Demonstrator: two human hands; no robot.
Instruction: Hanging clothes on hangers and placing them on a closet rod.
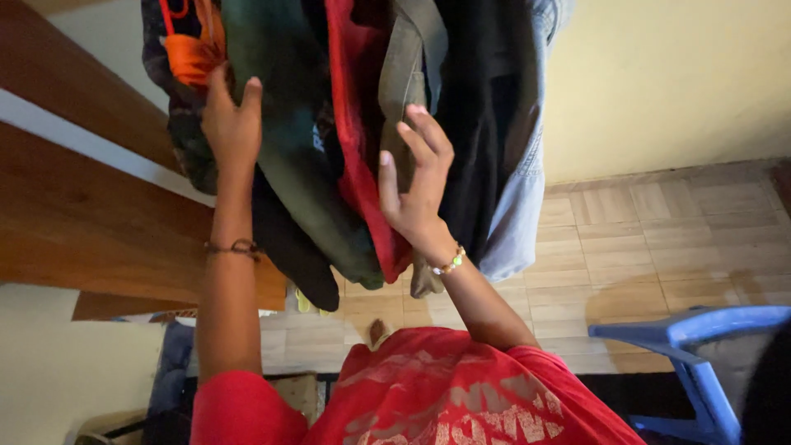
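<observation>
Several garments hang together in front of me: a dark green one (305,165), a red one (354,140), an olive one (404,82), a black one (478,124) and pale blue denim (519,214). My left hand (231,124) is raised with its fingers pressed on the dark patterned garment with an orange patch (189,58) at the left. My right hand (416,185) is open, palm toward me, fingers apart, touching the red and olive clothes. Thin bracelets circle both wrists. I wear a red printed shirt (428,395).
A brown wooden door or panel (91,214) stands at the left against a cream wall. The floor (659,239) is tan tile. A blue plastic chair (700,346) sits at the lower right. Dark cloth lies low at the left (169,371).
</observation>
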